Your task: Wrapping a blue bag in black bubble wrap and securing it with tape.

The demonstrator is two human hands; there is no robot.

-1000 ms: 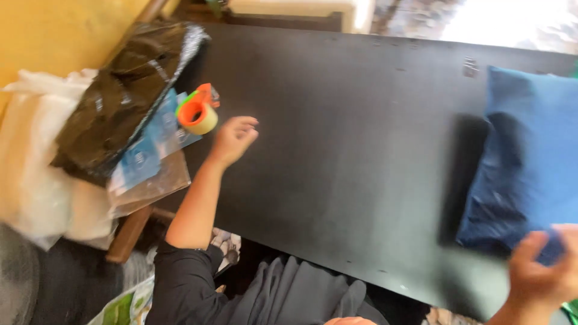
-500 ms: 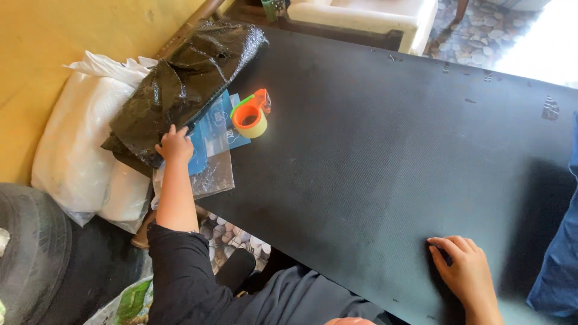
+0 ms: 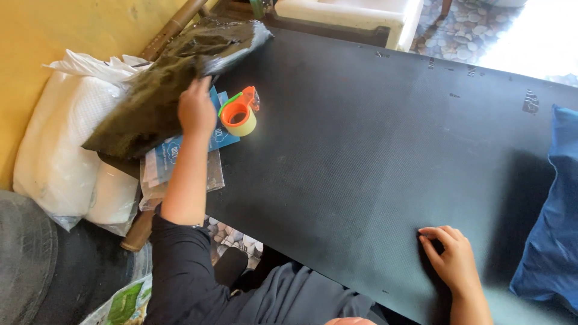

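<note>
Currently the left hand point(image 3: 195, 108) sits in the upper left of the frame, fingers closed on the edge of a black plastic bag point(image 3: 162, 84) that lies tilted over the table's point(image 3: 361, 150) left end. Just right of that hand an orange and green tape dispenser point(image 3: 239, 113) rests on blue printed packets point(image 3: 180, 147). Lower right, the right hand point(image 3: 451, 259) lies flat, fingers spread, pressed on the black tabletop. A blue cushion point(image 3: 551, 241) lies at the right edge. White sacks point(image 3: 66, 150) are stacked at far left.

Tape dispenser point(image 3: 239, 115) on table point(image 3: 373, 156), right of bag point(image 3: 162, 84). Leaflets point(image 3: 180, 157) under bag. Pillow point(image 3: 551, 229) at right edge.
</note>
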